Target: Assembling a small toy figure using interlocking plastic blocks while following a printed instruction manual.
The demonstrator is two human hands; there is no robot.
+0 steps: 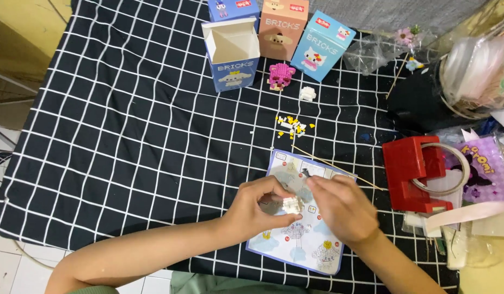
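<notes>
Left hand (257,209): low centre of the frame; we see its fingers curled narrowly around a small white brick model (292,205), pinching it from the left.
Right hand (344,207): just right of it, fingers bunched at the top of the model; whether a loose piece sits between the fingertips we cannot tell.
White brick model: between both hands, held just above the instruction sheet (295,247), half hidden by fingers. We judge that a hard press from the right could pop bricks off or twist it out of the left pinch.
Instruction sheet: pale blue, lying flat under the hands; our wrists cover part of it, so a step could be misread, and a dragging forearm could slide it toward the table edge.
Thin stick (339,167): lies slanted just beyond the sheet, near the right hand; a sweep of that hand could flick it.
Loose pieces (292,126): a small white and yellow scatter in mid frame on the black checked cloth (127,136); they look easy to brush away and lose among the white lines.
Red tape holder (412,174): right of the frame, near the right forearm; a wide elbow move could knock it.
Small pink model (281,75) and small white block (307,93): upper centre, well apart from the hands.
Boxes (232,54): upper centre, one blue one standing open; a long reach could tip them.
</notes>
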